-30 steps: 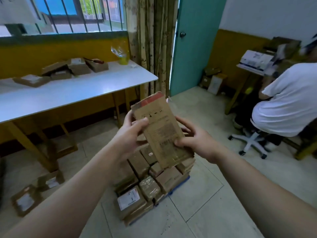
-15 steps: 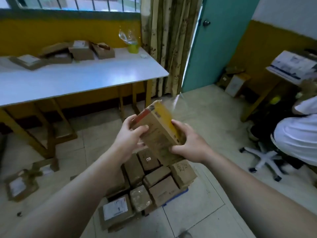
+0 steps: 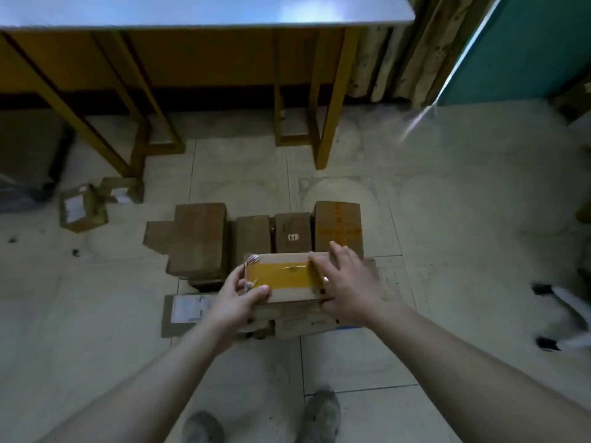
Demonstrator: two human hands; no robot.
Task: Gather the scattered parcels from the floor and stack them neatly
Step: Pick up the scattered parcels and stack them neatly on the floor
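- Parcels (image 3: 198, 241) of brown cardboard sit packed side by side in a low block on the tiled floor (image 3: 447, 219), in the middle of the view.
- Beyond them stands a white-topped counter (image 3: 192, 8) on yellow wooden legs, well apart from the block.
- A teal door (image 3: 527, 49) fills the upper right corner, with a patterned curtain (image 3: 399, 59) hanging between it and the counter.
- A taped parcel (image 3: 287, 278), with a wide yellow strip along its top, lies flat and crosswise on the near part of the block, on top of other parcels.
- The right grip (image 3: 348, 282) lies spread over the right end of the taped parcel, fingers fairly straight and flat on its top.
- The left grip (image 3: 236, 298) holds the left end of the taped parcel, thumb on top and fingers curled round the end.
- A labelled parcel (image 3: 185, 314) lies flat at the block's near left corner, partly under the left forearm.
- Two loose parcels (image 3: 81, 209) lie on the floor to the left, near a counter leg, apart from the block.
- Two grey shoes (image 3: 319, 414) show at the bottom edge.
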